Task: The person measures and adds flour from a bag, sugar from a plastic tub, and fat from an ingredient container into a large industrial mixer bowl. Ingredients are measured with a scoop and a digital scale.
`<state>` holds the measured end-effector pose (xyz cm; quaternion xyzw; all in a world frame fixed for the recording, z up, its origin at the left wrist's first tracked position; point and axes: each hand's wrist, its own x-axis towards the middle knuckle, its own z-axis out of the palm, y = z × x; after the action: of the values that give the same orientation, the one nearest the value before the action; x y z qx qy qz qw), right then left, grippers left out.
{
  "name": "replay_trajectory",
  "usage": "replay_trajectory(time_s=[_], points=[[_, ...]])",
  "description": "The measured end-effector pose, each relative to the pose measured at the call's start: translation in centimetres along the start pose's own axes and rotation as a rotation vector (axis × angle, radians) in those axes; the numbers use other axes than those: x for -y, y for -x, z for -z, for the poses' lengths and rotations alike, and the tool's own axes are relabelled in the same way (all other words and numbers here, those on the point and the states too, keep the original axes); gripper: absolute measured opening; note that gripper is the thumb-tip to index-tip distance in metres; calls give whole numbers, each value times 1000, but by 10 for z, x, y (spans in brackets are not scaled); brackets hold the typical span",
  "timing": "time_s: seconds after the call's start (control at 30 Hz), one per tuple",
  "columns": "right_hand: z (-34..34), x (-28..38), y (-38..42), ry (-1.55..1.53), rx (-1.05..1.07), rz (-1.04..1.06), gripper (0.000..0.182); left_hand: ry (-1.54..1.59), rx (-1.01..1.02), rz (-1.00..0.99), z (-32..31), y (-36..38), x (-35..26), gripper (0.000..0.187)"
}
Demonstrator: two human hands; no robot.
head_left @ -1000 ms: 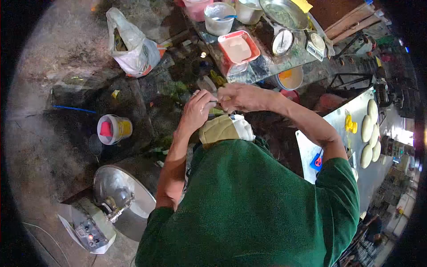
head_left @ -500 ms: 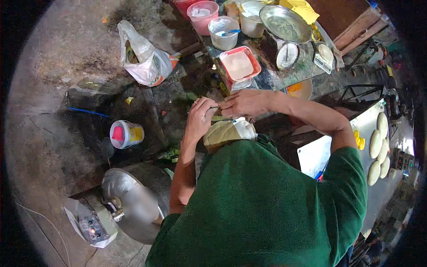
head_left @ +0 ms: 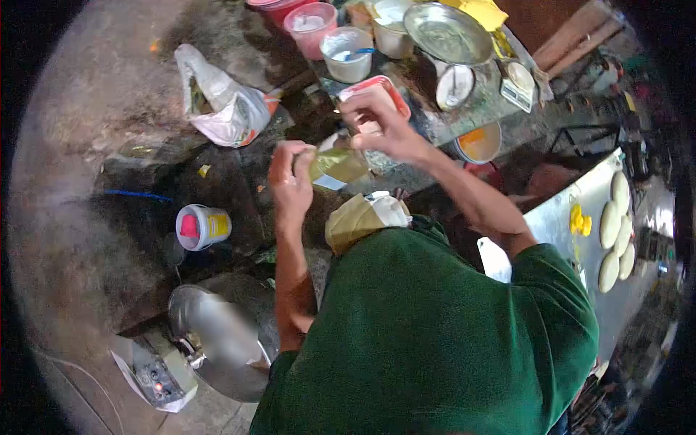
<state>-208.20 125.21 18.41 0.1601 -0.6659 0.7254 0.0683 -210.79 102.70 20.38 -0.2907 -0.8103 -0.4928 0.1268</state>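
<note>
My left hand (head_left: 291, 177) is closed on the edge of a yellowish, see-through plastic packet (head_left: 342, 165) with a white patch near its lower edge. The packet stretches to the right from the thumb and fingers. Just above its right end, my right hand (head_left: 388, 130) is raised with fingers bent and the thumb apart; I see nothing between them. Behind that hand, a red-rimmed tub (head_left: 395, 90) of pale contents is partly covered.
On the bench stand a white tub (head_left: 348, 67), a pink tub (head_left: 310, 35), a metal pan (head_left: 446, 36) and a small scale (head_left: 517, 93). Dough pieces (head_left: 610, 226) lie on a metal sheet at right. A mixer bowl (head_left: 192, 308) and a white bucket (head_left: 217, 225) stand at left.
My hands were close together, fingertips meeting; now they are apart. The right hand has moved up toward the red-rimmed tub. The packet now shows more fully, held by the left hand.
</note>
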Motion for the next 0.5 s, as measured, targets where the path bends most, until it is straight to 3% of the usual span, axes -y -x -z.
replay_trajectory(time_s=[0.1,0.17,0.23,0.3,0.4,0.5], points=[[-34,-25,20,-46,6,-48,62,8,18,94,-12,-20,-3,8],[-44,-42,27,-204,-137,-203,63,-77,70,55,-24,-39,-3,10],[-53,-51,26,-109,-305,-129,57,-128,135,30,-40,-54,6,13],[-57,-70,23,-341,-412,-268,57,-152,213,22,-57,-68,27,16],[-60,-85,22,-699,-477,-326,60,-500,451,92,-79,-93,41,26],[-59,-88,21,-784,-577,-437,64,-559,650,203,-94,-110,38,28]])
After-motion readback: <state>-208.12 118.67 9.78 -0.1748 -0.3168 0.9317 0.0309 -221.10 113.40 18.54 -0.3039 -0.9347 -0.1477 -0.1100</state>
